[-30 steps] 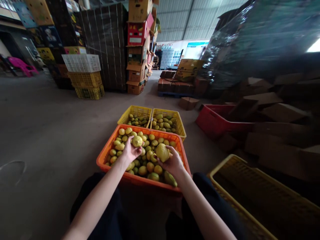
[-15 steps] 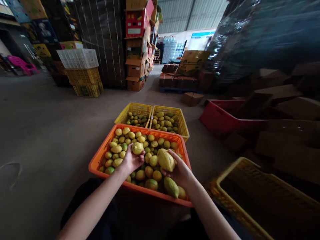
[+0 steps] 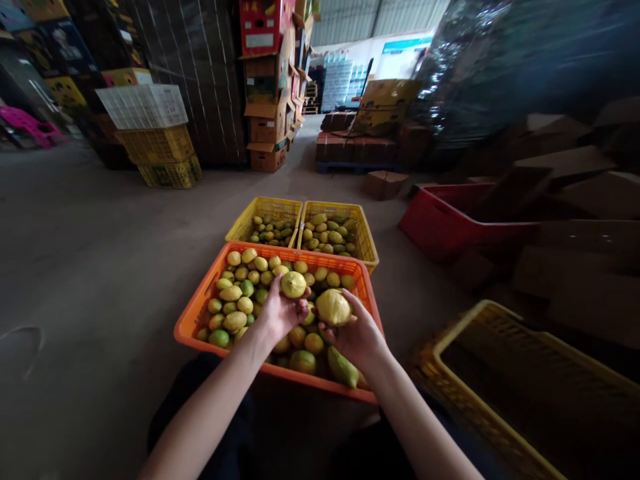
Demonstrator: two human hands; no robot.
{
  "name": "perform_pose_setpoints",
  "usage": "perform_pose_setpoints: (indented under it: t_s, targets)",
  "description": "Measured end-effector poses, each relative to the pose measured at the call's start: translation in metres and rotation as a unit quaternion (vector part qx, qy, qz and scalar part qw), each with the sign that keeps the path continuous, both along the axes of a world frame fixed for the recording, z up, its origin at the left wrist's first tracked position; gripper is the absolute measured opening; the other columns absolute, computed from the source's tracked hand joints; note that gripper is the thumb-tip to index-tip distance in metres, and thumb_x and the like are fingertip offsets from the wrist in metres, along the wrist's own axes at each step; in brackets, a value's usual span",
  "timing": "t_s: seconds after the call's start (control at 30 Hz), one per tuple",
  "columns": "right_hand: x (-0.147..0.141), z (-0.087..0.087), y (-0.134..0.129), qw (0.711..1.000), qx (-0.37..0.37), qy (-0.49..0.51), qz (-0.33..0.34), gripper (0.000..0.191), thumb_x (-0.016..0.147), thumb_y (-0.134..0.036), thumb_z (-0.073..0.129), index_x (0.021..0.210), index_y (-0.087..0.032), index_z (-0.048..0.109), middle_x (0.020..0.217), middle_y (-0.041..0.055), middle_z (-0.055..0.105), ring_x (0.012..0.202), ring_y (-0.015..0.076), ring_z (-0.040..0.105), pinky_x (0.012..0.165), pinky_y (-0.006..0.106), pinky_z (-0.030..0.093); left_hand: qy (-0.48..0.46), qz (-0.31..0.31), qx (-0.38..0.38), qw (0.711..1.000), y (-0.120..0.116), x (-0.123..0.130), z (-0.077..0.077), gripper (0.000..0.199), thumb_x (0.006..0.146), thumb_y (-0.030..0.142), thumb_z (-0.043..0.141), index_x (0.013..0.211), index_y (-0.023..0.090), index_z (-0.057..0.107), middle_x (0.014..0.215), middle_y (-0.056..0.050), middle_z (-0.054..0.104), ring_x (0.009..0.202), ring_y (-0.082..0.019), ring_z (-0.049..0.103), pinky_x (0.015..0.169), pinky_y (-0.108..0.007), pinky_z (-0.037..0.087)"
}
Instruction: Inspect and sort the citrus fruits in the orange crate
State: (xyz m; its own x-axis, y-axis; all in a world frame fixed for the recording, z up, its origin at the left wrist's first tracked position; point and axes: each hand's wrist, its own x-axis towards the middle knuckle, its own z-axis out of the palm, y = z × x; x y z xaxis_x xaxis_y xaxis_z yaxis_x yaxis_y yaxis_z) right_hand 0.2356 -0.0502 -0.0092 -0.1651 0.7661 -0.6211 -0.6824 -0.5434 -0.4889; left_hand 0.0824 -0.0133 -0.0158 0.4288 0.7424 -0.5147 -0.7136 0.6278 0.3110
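Note:
An orange plastic crate [image 3: 227,263] stands in front of me, filled with lemon-like fruit in yellow and green; I cannot tell their exact kind. My left hand [image 3: 284,313] is closed round a small, roundish yellow fruit [image 3: 293,285], held above the middle of the crate. In my right hand [image 3: 357,333] is a larger, faintly ridged yellow fruit [image 3: 334,307], gripped between thumb and fingers. The two held fruits are close together but apart. Below my right hand, a long green fruit [image 3: 343,367] with a pointed end lies near the crate's front edge.
Two yellow crates [image 3: 367,233] of greener fruit touch the orange crate's far side. A yellow crate [image 3: 487,310] stands at my right, with a red bin [image 3: 430,227] beyond it. Stacked white and yellow crates [image 3: 160,143] and cardboard boxes [image 3: 267,127] rise behind.
My left hand has moved right with its fruit, closer to the right hand. The larger fruit has turned in my right hand. The view has tilted slightly downward.

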Motion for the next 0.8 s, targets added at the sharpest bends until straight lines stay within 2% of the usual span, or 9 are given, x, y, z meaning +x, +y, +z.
perform_pose_setpoints:
  t_s: [0.2,0.33,0.43,0.5,0.53,0.6,0.67,0.73,0.8]
  targets:
    - [-0.003,-0.004,0.002,1.0,-0.006,0.027,0.006,0.05,0.101,-0.05,0.036,0.079,-0.014,0.064,0.06,0.0114,0.071,0.041,0.017,0.063,0.036,0.021,0.048,0.045,0.015,-0.085,0.995,0.011,-0.011,-0.014,0.053,0.101,0.058,0.034,0.105,0.012,0.059,0.073,-0.003,0.058,0.049,-0.01,0.048,0.042,-0.021,0.047]
    - [-0.006,-0.008,0.007,0.999,-0.019,0.027,0.0,0.051,0.1,-0.052,0.034,0.08,-0.014,0.062,0.061,0.0119,0.071,0.041,0.0155,0.06,0.036,0.02,0.046,0.082,0.001,-0.084,0.993,0.011,-0.022,-0.013,0.045,0.1,0.053,0.045,0.105,0.011,0.059,0.072,-0.004,0.06,0.049,-0.011,0.052,0.042,-0.021,0.05]
    - [-0.009,-0.01,0.01,1.0,-0.005,0.03,0.009,0.043,0.099,-0.049,0.042,0.085,-0.014,0.063,0.064,0.0097,0.07,0.046,0.0158,0.061,0.039,0.021,0.049,0.15,0.035,-0.027,0.988,0.01,-0.024,-0.01,0.031,0.096,0.041,0.06,0.106,0.012,0.059,0.076,-0.005,0.063,0.056,-0.012,0.06,0.049,-0.021,0.054]
    - [-0.013,-0.012,0.01,0.999,0.043,0.009,-0.002,0.026,0.092,-0.043,0.057,0.093,-0.017,0.063,0.07,0.0055,0.071,0.053,0.0168,0.065,0.046,0.024,0.053,0.211,0.101,0.061,0.97,0.008,-0.022,-0.008,0.024,0.09,0.027,0.069,0.109,0.016,0.06,0.087,-0.005,0.066,0.067,-0.013,0.066,0.057,-0.021,0.057]
    - [-0.015,-0.013,0.01,0.996,0.081,-0.018,-0.019,0.022,0.086,-0.039,0.066,0.097,-0.02,0.063,0.075,0.003,0.071,0.059,0.0173,0.066,0.049,0.026,0.055,0.24,0.142,0.116,0.953,0.007,-0.021,-0.008,0.028,0.085,0.02,0.074,0.11,0.019,0.06,0.095,-0.005,0.067,0.075,-0.014,0.068,0.062,-0.02,0.058]
    - [-0.018,-0.016,0.009,0.976,0.172,-0.114,-0.074,0.038,0.072,-0.032,0.081,0.104,-0.026,0.062,0.086,-0.0011,0.072,0.07,0.0179,0.067,0.057,0.027,0.057,0.274,0.209,0.22,0.913,0.005,-0.02,-0.006,0.045,0.074,0.006,0.079,0.112,0.024,0.061,0.11,-0.004,0.068,0.096,-0.016,0.069,0.075,-0.02,0.057]
    - [-0.019,-0.019,0.007,0.929,0.258,-0.232,-0.127,0.054,0.061,-0.027,0.089,0.107,-0.029,0.062,0.094,-0.0025,0.07,0.08,0.0182,0.066,0.065,0.027,0.057,0.287,0.245,0.291,0.879,0.003,-0.019,-0.004,0.057,0.065,-0.002,0.082,0.111,0.025,0.064,0.121,-0.003,0.066,0.119,-0.02,0.062,0.088,-0.02,0.054]
    - [-0.02,-0.02,0.006,0.881,0.319,-0.314,-0.155,0.058,0.057,-0.023,0.09,0.107,-0.029,0.063,0.099,-0.002,0.069,0.086,0.0186,0.064,0.073,0.027,0.056,0.297,0.248,0.324,0.863,0.0,-0.018,-0.002,0.056,0.062,-0.003,0.082,0.108,0.024,0.065,0.127,-0.005,0.063,0.132,-0.023,0.053,0.094,-0.021,0.051]
    - [-0.019,-0.021,0.005,0.851,0.356,-0.352,-0.162,0.057,0.057,-0.021,0.089,0.107,-0.029,0.062,0.104,-0.0012,0.068,0.089,0.0192,0.063,0.078,0.029,0.054,0.318,0.238,0.346,0.85,-0.002,-0.017,-0.002,0.054,0.062,0.0,0.084,0.108,0.024,0.067,0.132,-0.006,0.06,0.133,-0.024,0.051,0.092,-0.021,0.051]
